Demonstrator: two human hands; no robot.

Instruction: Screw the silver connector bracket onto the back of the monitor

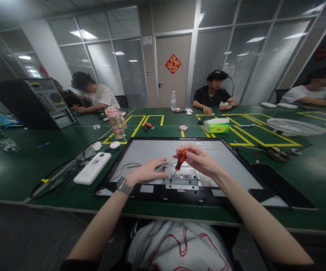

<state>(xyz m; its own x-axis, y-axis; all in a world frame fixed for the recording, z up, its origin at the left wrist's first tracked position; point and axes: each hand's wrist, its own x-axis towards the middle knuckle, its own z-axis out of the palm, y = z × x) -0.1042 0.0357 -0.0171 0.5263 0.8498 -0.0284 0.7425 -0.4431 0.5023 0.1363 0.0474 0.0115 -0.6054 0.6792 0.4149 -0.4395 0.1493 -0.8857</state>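
Note:
Lying flat before me is a display panel (140, 150) with a grey back and black frame. A metal bracket (195, 184) with connectors sits near its front edge. My right hand (198, 158) grips the orange-and-black handle of a screwdriver (181, 159), tilted with its tip down at the bracket's left part. Whether the tip sits in a screw is too small to tell. My left hand (148, 171) rests over the panel, fingers stretched out, its fingertips by the bracket's left side. Thin wires (130, 165) run across the panel behind my left hand.
A white power bank (92, 168) and looped black cable (57, 180) lie left of the panel. Beyond stand a pink-lidded bottle (117, 122), a tissue pack (216, 126) and a computer case (38, 101). A black flat panel (284, 186) lies at right. Several people sit across the table.

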